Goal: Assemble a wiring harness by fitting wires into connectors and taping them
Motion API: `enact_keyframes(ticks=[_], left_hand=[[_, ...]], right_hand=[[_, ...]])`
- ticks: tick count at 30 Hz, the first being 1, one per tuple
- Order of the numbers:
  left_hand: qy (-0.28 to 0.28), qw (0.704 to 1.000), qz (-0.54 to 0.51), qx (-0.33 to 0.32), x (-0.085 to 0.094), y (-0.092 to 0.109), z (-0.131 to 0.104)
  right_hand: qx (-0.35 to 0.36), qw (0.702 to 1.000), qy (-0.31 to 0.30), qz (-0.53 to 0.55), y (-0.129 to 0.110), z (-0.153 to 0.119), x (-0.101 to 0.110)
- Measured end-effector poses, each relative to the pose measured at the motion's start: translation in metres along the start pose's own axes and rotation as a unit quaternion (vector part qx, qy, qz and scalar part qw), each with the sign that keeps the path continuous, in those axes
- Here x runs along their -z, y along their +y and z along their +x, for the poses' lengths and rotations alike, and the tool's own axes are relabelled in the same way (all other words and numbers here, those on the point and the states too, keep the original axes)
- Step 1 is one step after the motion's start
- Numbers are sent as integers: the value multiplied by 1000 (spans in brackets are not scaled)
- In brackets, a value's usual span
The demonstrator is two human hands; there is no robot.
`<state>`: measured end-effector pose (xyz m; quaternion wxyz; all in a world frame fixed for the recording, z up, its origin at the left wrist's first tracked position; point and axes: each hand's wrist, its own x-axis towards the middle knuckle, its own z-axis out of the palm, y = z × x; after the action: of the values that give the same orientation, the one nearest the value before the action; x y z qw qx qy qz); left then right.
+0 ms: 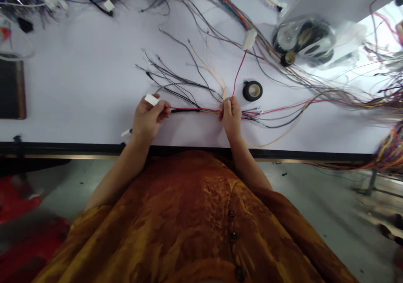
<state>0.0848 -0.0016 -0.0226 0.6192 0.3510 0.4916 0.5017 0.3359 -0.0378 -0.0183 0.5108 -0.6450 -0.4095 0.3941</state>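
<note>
A wire harness (208,110) with red, yellow and black wires is stretched level between my two hands, near the table's front edge. My left hand (147,118) is closed on its left end, where a white connector (151,100) shows above the fingers. A second small white piece (126,132) sticks out beside that wrist. My right hand (231,115) pinches the bundle where its wires branch. From there a red wire (239,73) rises to a white connector (249,39). Black wires with metal terminals (176,81) fan out between the hands on the table.
A roll of black tape (252,90) lies just beyond my right hand. Further right are a smaller tape roll (287,58) and a plastic bag with rolls (304,39). Loose wires (340,94) spread over the right side. A dark flat object (11,90) lies far left.
</note>
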Motion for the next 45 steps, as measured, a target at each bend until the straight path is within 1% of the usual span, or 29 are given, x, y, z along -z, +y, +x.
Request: enact_keyframes(ticks=[2, 4, 5, 7, 9, 10, 12, 14, 15, 17, 19, 21, 24, 26, 27, 30, 33, 35, 37, 39, 41, 43, 45], left_hand=[[2, 999, 29, -12, 6, 0, -8], [9, 999, 50, -18, 2, 1, -12], [14, 998, 55, -17, -1, 3, -14], [24, 998, 54, -11, -7, 5, -15], [28, 999, 44, -9, -9, 6, -14], [28, 999, 37, -9, -8, 6, -13], [26, 999, 23, -14, -7, 5, -12], [32, 999, 13, -18, -5, 4, -12], [35, 999, 9, -19, -6, 4, -13], [42, 999, 8, -20, -7, 4, -14], [41, 999, 9, -21, -8, 4, -15], [40, 999, 10, -20, -9, 5, -15], [44, 999, 15, -8, -9, 7, -15], [39, 999, 26, -2, -8, 9, -15], [33, 999, 33, -2, -8, 10, -15], [23, 999, 45, 5, -9, 15, -16], [32, 998, 47, 37, -11, 23, -17], [19, 996, 61, 69, -14, 31, -16], [-10, 991, 86, 105, -18, 40, -12], [-31, 983, 113, 139, -22, 48, -6], [-48, 976, 130, 171, -28, 54, 2], [-77, 967, 142, 195, -36, 57, 9], [-130, 960, 148, 201, -44, 56, 16]], right_hand=[[-38, 998, -6, 42, 2, 5, 4], [-64, 995, -8, 72, 3, 6, 8], [-65, 995, -9, 76, 3, 4, 8], [-31, 998, -1, 56, -1, 0, 7], [28, 1000, 1, 4, -8, -2, 2], [54, 998, -12, -32, -12, -1, -2], [88, 985, -81, -123, -22, 5, -11], [98, 954, -167, -227, -33, 17, -20], [98, 935, -200, -275, -37, 22, -25], [95, 903, -232, -348, -44, 29, -32], [99, 891, -239, -374, -47, 30, -36], [119, 893, -244, -360, -47, 26, -36], [144, 891, -276, -329, -43, 21, -32], [147, 886, -286, -334, -43, 20, -32], [144, 884, -282, -343, -44, 20, -33], [124, 883, -250, -377, -46, 20, -40], [106, 890, -227, -380, -44, 20, -45], [99, 910, -217, -338, -38, 21, -43], [101, 935, -215, -263, -31, 23, -39], [106, 953, -210, -191, -26, 25, -34], [92, 964, -208, -140, -25, 26, -31], [62, 968, -220, -102, -25, 26, -29], [38, 968, -240, -69, -25, 26, -29]])
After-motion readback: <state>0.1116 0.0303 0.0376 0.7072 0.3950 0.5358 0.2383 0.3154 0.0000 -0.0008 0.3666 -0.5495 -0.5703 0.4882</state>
